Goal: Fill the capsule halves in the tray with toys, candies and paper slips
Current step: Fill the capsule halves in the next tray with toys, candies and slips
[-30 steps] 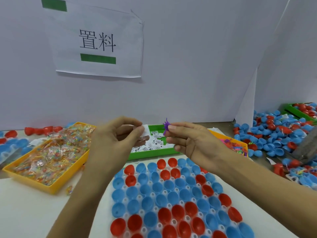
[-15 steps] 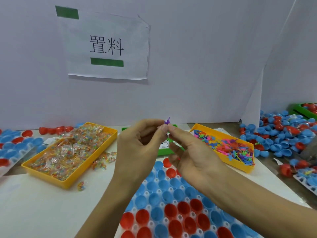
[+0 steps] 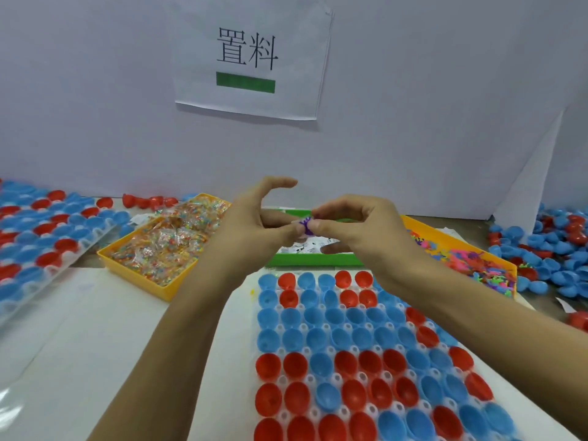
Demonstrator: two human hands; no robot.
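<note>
Left hand (image 3: 251, 227) and right hand (image 3: 353, 230) both pinch a small purple toy (image 3: 306, 225), possibly spiked; blur hides detail. Toy held above green bin (image 3: 313, 259), far of capsule tray (image 3: 318, 332); empty halves lie directly nearward and below.

A white paper sheet (image 3: 254, 58) taped to the pale wall, well above and behind the grip, reads "置料" in black characters, with a solid green bar printed just beneath them.
</note>
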